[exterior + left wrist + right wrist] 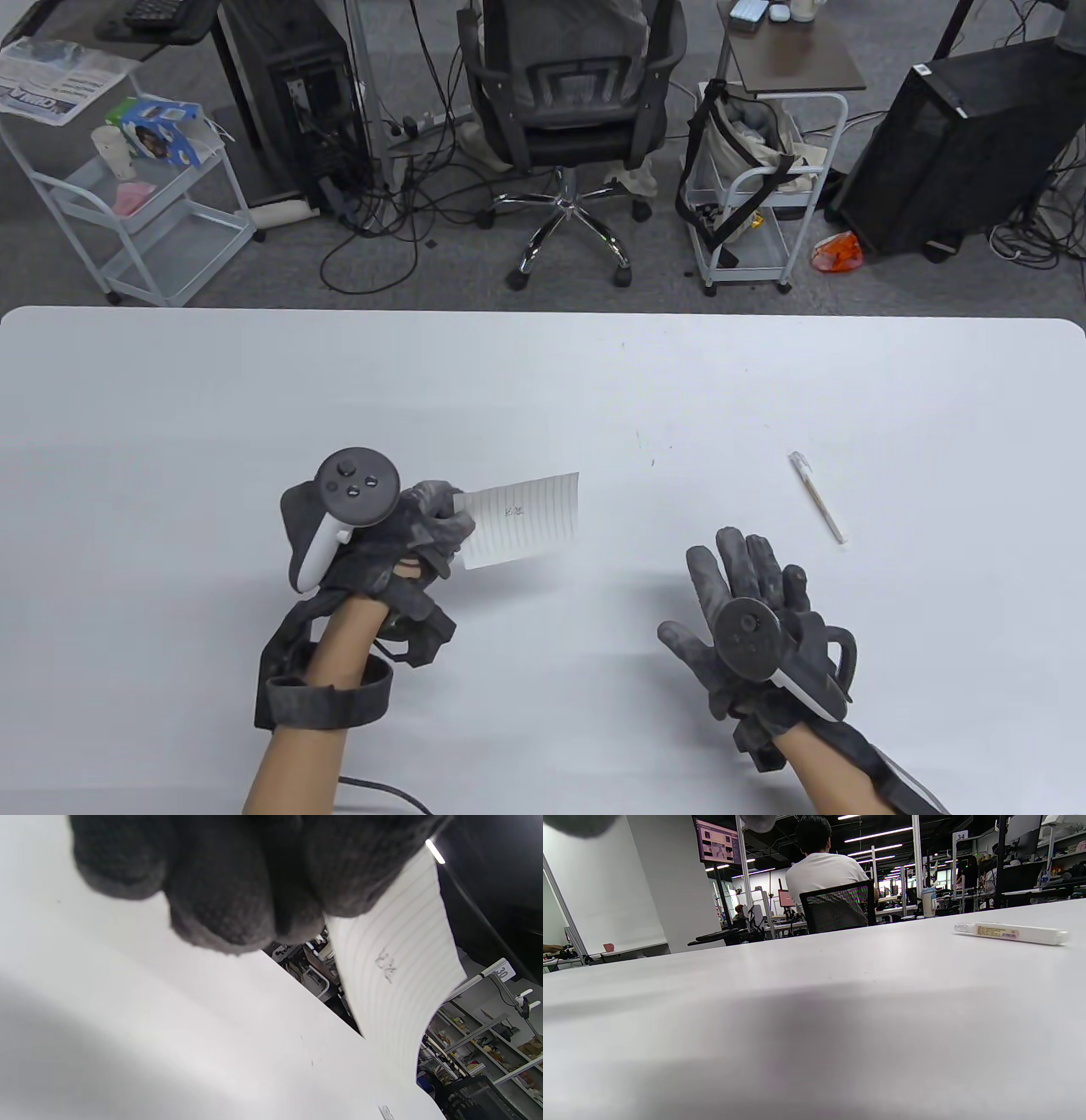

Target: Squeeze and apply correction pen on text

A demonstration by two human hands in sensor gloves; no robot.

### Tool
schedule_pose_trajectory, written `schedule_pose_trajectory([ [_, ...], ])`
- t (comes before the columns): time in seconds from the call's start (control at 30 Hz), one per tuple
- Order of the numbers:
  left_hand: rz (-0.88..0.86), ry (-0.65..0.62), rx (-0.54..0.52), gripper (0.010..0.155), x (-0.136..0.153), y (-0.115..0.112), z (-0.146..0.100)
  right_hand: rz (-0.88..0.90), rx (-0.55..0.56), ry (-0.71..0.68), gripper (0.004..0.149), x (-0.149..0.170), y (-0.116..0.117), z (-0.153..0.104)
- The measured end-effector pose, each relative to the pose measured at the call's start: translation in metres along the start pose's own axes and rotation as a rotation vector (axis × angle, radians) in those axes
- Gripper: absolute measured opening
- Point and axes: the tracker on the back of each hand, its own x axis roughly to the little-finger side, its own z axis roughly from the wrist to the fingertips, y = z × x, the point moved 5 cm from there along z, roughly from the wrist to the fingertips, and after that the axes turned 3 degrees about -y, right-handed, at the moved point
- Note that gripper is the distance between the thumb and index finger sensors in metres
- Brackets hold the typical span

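Observation:
My left hand [428, 522] pinches the left edge of a small lined paper slip [526, 519] and holds it lifted above the white table [543, 382]. The slip carries a small pencilled mark near its middle, which also shows in the left wrist view [387, 969]. The white correction pen [819, 496] lies flat on the table at the right, capped end away from me; it also shows in the right wrist view [1011, 933]. My right hand [747, 586] is open and empty, fingers spread, below and left of the pen, apart from it.
The table's far edge [543, 314] runs across the middle of the table view. Beyond it stand an office chair [568, 110], two wire carts and computer towers on the floor.

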Motion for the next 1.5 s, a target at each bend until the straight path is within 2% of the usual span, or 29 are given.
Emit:
schedule_pose_trajectory([
  [0.1, -0.027, 0.037, 0.064, 0.041, 0.0, -0.017, 0.02, 0.01, 0.004, 0.005, 0.084, 0.002, -0.002, -0.001],
  [0.3, -0.015, 0.115, 0.201, 0.041, 0.018, -0.069, 0.05, 0.018, -0.004, 0.011, 0.084, 0.004, -0.002, 0.0],
  [0.47, 0.091, 0.202, 0.276, 0.041, 0.039, -0.108, 0.062, 0.015, 0.003, 0.017, 0.084, 0.004, -0.003, 0.001],
  [0.6, 0.14, 0.26, 0.307, 0.041, 0.049, -0.122, 0.066, 0.007, -0.005, 0.022, 0.084, 0.005, -0.001, 0.001],
  [0.87, 0.264, 0.304, 0.269, 0.042, 0.048, -0.127, 0.067, 0.002, -0.006, 0.025, 0.084, 0.004, -0.001, 0.002],
  [1.03, 0.435, 0.291, 0.259, 0.043, 0.038, -0.129, 0.067, 0.006, 0.001, 0.023, 0.084, 0.004, -0.002, 0.001],
  [1.2, 0.52, 0.272, 0.254, 0.054, 0.027, -0.129, 0.063, 0.008, 0.006, 0.022, 0.084, 0.004, -0.003, 0.001],
  [1.37, 0.748, 0.197, 0.141, 0.074, 0.007, -0.116, 0.052, 0.01, 0.01, 0.023, 0.084, 0.004, -0.003, 0.0],
  [1.5, 0.925, 0.1, 0.021, 0.079, -0.009, -0.1, 0.037, 0.014, 0.015, 0.024, 0.084, 0.004, -0.004, 0.0],
])
